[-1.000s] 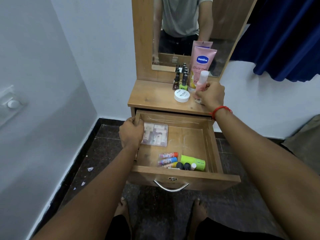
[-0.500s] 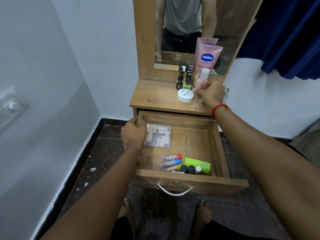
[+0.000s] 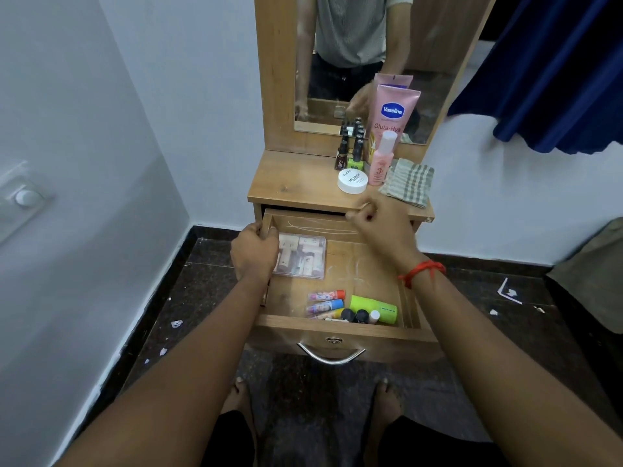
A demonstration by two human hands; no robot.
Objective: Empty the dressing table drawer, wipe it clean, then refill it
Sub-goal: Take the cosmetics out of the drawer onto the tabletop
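Observation:
The wooden drawer [image 3: 337, 335] is pulled out. My left hand [image 3: 254, 252] grips its left wall. Inside lie a clear plastic case [image 3: 303, 254] at the back left, and, at the front, two lip balm sticks [image 3: 325, 299], a green bottle [image 3: 372, 308] and small dark-capped bottles [image 3: 354, 315]. My right hand [image 3: 381, 227] hovers over the drawer's back edge, fingers loosely curled and holding nothing. On the tabletop [image 3: 290, 187] stand a pink bottle [image 3: 381, 163], a Vaseline tube [image 3: 392, 112], a white jar [image 3: 352, 181] and nail polish bottles [image 3: 350, 153]. A checked cloth [image 3: 409, 182] lies at the right.
A mirror [image 3: 337, 45] rises behind the tabletop. White walls close in on the left and behind. A blue curtain [image 3: 556, 79] hangs at the right. Paper scraps [image 3: 509, 291] litter the dark floor, and my bare feet [image 3: 236, 399] stand below the drawer front.
My right hand has let go of the pink bottle, which now stands on the tabletop, and has drawn back over the drawer. The checked cloth has come into sight. My left hand stays put.

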